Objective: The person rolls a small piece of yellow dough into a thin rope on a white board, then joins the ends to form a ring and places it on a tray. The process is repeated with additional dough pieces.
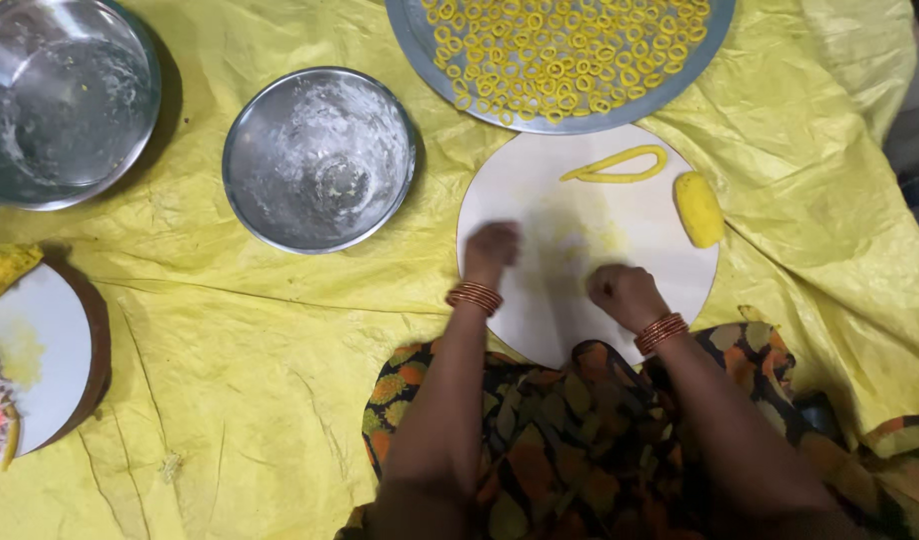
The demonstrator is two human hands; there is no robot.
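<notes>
**Head view: both hands pressed to a round white board**

Seen from the head camera, a round white board [540, 190] is laid on a yellow plastic sheet [230, 340], directly in front of the seated person. The left hand [491, 250] is placed on the board's near left part, knuckles up and fingers curled under; it is blurred, and whether anything is pinched beneath it cannot be told. The right hand [625, 293] is set on the board just to the right, loosely clenched, and what it may be grasping is hidden under the fingers. Copper-coloured bangles are worn on both wrists.

A yellow dough lump [699, 208] is seen at the board's right edge, well apart from both hands. A thin dough strip [617, 165], bent into a long loop, is laid near the board's far edge.

Beyond the board, a steel tray [420, 45] is covered with many small yellow dough rings [565, 50]. A floured steel bowl [320, 158] stands to the left of the board, and a second steel bowl [65, 100] at the far left corner. A second white board [40, 360] is partly seen at the left edge.
</notes>
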